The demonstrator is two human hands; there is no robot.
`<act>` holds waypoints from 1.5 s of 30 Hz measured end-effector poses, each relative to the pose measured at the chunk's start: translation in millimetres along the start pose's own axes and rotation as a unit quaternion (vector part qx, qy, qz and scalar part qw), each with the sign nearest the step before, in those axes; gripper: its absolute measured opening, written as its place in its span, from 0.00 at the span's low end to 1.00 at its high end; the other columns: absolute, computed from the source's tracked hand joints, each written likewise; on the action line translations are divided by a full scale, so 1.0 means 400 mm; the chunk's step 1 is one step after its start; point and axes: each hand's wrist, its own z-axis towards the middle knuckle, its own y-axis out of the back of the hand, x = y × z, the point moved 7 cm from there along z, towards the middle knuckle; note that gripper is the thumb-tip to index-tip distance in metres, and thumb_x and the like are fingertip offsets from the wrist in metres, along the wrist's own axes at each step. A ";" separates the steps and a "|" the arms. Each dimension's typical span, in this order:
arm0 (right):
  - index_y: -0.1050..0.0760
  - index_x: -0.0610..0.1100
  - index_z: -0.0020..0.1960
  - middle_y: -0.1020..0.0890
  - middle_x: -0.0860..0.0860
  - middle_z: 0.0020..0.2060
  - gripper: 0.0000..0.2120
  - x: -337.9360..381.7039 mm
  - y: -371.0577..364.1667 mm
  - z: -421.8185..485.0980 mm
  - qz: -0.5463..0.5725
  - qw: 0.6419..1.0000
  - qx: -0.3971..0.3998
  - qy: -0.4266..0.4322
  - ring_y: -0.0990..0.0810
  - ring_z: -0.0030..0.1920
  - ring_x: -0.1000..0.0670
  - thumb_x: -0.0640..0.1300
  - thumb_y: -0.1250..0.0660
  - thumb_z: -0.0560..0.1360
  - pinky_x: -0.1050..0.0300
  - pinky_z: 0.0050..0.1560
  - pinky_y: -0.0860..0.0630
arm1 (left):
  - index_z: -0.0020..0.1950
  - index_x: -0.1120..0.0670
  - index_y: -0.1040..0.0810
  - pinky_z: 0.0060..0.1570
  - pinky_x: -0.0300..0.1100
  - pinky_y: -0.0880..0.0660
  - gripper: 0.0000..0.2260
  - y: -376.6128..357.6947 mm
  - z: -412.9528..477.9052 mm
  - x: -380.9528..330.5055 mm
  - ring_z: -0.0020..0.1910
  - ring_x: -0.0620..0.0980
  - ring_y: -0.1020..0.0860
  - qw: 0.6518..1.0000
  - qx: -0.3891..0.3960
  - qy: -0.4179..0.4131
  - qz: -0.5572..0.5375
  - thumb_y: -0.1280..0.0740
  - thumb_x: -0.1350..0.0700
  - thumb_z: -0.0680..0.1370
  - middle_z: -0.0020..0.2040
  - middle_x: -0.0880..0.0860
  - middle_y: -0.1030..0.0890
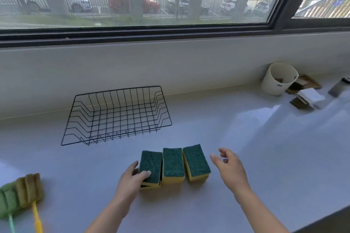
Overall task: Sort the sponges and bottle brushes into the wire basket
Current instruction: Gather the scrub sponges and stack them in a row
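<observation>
Sponges (173,164) sit between hands: left hand (132,178) grips one, right hand (230,164) near.

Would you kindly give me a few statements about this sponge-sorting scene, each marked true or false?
1. The wire basket holds no sponges yet. True.
2. The left hand holds the leftmost sponge. True.
3. The right hand has its grip on a sponge. False: it is open beside the sponges and holds nothing.
4. The bottle brushes lie inside the basket. False: they lie on the counter, at the near left.
</observation>
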 end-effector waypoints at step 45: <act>0.52 0.49 0.77 0.29 0.46 0.65 0.57 0.209 -0.373 0.063 -0.505 0.697 0.297 0.414 0.29 0.63 0.42 0.62 0.27 0.57 0.46 0.70 0.35 | 0.75 0.36 0.61 0.52 0.50 0.22 0.50 -0.063 0.015 -0.089 0.69 0.55 0.36 0.832 -0.030 -0.282 0.476 0.27 0.46 0.66 0.76 0.49 0.55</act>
